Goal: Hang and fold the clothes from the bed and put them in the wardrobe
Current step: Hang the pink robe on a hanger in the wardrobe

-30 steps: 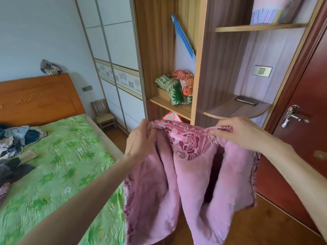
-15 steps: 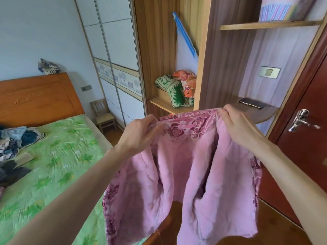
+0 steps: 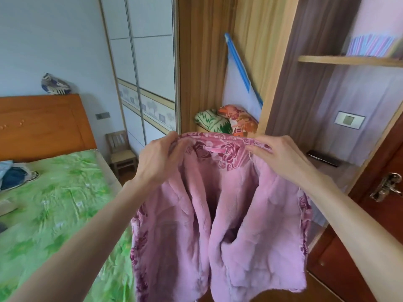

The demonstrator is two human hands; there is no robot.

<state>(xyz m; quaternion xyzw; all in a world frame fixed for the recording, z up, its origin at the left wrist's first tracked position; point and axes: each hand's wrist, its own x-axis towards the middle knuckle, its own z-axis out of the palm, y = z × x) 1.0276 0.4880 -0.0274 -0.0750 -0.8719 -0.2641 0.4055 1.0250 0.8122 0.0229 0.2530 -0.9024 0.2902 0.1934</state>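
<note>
So there's still a heap of clothes (image 3: 15, 177) on the bed (image 3: 65, 192) at far left, plenty left to do. Left hand (image 3: 157, 162) and right hand (image 3: 281, 155) each pinch the collar of the pink fleece jacket (image 3: 220, 225), held up in front of the wardrobe (image 3: 283, 62), not hung or folded yet.

Bed (image 3: 54, 192) lies left, wardrobe (image 3: 272, 73) right; a small chair (image 3: 121, 149) stands between; clothes (image 3: 15, 177), perhaps, lie on the bed.
</note>
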